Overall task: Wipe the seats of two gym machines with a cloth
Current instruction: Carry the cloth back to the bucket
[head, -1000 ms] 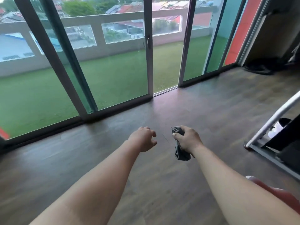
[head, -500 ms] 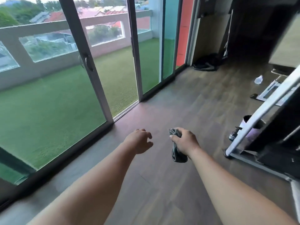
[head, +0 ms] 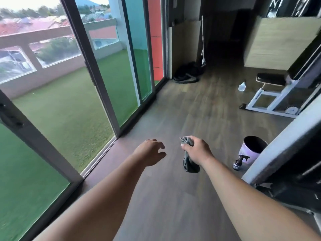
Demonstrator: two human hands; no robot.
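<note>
One cloth (head: 189, 162) gripped in right hand (head: 197, 150); left hand (head: 150, 151) empty.

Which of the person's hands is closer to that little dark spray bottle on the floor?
The right hand, which grips the grey cloth. The small spray bottle stands just to its right. The empty left hand is farther off, on the other side of the right hand.

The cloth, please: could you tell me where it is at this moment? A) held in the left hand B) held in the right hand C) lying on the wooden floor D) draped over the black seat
B: the right hand is closed around the grey cloth, which hangs below it, while the left hand holds nothing.
</note>
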